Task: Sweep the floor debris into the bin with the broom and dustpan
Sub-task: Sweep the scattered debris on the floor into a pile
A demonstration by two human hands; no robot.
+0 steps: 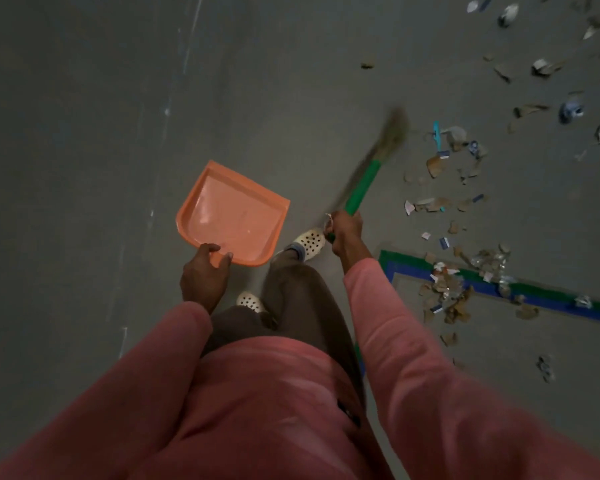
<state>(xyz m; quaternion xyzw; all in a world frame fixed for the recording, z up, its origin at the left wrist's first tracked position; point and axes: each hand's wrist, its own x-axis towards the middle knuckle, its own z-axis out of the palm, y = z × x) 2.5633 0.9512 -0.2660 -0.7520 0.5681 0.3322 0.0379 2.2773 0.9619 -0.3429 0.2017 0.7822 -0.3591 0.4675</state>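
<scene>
An orange dustpan [231, 213] hangs above the grey floor, its tray bare. My left hand [204, 275] grips it by the near edge. My right hand [345, 233] grips the green handle of a broom [362, 183]. The broom's straw head [394, 129] points away from me and is blurred, just left of the debris. Scattered debris [458, 202] of paper scraps, brown bits and wrappers lies across the floor to the right, thickest in a pile [454, 289] near the tape. No bin is in view.
Green and blue tape [541, 299] marks a corner on the floor at right. My feet in white perforated clogs [309, 242] stand between the dustpan and the broom. Bare grey floor [84, 133] spreads to the left, with faint pale streaks.
</scene>
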